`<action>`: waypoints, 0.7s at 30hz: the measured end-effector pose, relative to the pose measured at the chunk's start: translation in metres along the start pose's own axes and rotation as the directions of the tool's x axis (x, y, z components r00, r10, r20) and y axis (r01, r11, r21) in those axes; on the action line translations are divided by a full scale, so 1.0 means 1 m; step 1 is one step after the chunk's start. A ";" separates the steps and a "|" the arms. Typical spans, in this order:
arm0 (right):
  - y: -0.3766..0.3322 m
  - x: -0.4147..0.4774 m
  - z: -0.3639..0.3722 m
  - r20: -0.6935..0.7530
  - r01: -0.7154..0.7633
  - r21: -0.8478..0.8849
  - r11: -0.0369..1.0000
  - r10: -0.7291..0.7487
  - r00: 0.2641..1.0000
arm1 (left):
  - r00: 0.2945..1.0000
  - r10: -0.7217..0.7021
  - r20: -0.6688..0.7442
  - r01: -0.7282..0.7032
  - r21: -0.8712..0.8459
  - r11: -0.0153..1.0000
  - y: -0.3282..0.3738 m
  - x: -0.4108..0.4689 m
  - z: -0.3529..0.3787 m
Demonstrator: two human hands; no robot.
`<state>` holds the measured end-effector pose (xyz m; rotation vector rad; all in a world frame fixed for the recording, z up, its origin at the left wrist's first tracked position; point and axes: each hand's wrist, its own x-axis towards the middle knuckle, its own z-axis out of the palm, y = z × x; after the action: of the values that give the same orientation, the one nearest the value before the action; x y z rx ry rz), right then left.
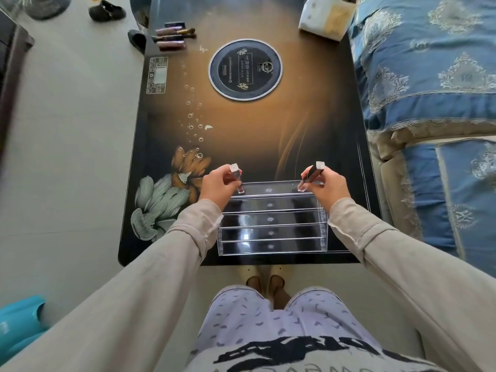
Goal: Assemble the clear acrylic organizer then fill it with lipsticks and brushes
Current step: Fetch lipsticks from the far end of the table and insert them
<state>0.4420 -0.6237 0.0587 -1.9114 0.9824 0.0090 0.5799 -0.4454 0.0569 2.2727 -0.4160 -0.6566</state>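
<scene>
A clear acrylic organizer [272, 226] with several stepped rows stands at the near edge of the dark table [255, 135]. My left hand [217, 183] pinches a lipstick tube [236, 175] upright over the far left corner of the top row. Over the far right corner, my right hand [328, 183] holds a second lipstick tube [312, 174], tilted, with its lower end at the row. More lipsticks and brushes [173, 36] lie in a small heap at the table's far left corner.
A round black hotplate [245, 69] is set into the table's far half, with a control panel [157, 75] to its left. A blue patterned sofa [429, 89] runs along the right. A white bag [326, 16] sits at the far right corner. Slippers lie on the floor far left.
</scene>
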 end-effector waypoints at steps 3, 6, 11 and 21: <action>0.000 0.002 0.003 0.018 -0.021 0.004 1.000 0.021 1.000 | 0.999 -0.019 0.027 0.019 -0.012 1.000 -0.004 0.002 0.000; -0.002 0.003 0.006 0.047 -0.038 -0.010 0.999 0.039 0.998 | 0.999 -0.014 0.046 0.013 0.005 1.000 -0.007 0.001 0.002; -0.004 0.005 0.010 0.099 -0.048 -0.068 0.997 0.054 0.994 | 0.997 -0.009 0.075 0.010 -0.018 1.000 -0.005 0.000 0.006; 0.000 0.005 0.013 0.110 -0.021 -0.091 0.996 0.031 0.993 | 0.988 0.028 0.154 -0.023 -0.028 0.999 -0.001 0.001 0.007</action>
<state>0.4502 -0.6171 0.0502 -1.9573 0.9451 0.1756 0.5774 -0.4490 0.0516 2.1959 -0.5067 -0.8231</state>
